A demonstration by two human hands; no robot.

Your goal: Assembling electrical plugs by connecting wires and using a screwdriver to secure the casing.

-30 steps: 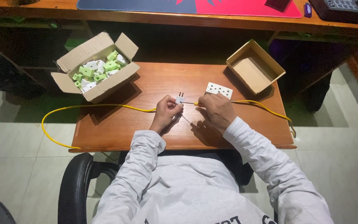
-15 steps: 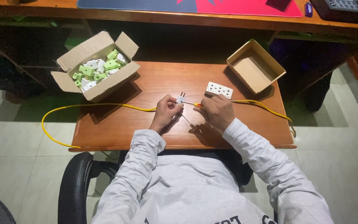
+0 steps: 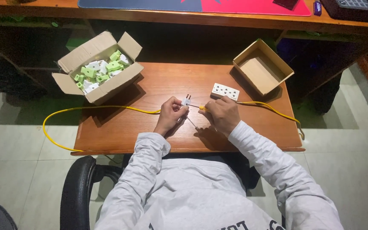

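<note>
Head view looks down on a low wooden worktop where a seated person in a pale long-sleeved top works with both hands near the middle. The left hand is pinched together on a small white plug whose dark pins point away from the body. The right hand is closed around a slim tool with a yellow handle; only the handle end shows, aimed at the plug, so its tip cannot be made out. A yellow cable runs from the left hand out over the worktop's left edge in a loop, and another stretch leaves toward the right edge.

Just beyond the right hand lies a white socket strip, flat and apart from the fingers. An open cardboard box of green and white plug parts sits at the far left corner; a second open cardboard box, apparently bare inside, stands at the far right.

The plug looks light, rigid and smooth, likely to twist under tool pressure, so a firm pinch on its flat sides, clear of the pins, suits it best. The cable seems limp and springy, liable to drag the plug sideways unless held close to the body.
</note>
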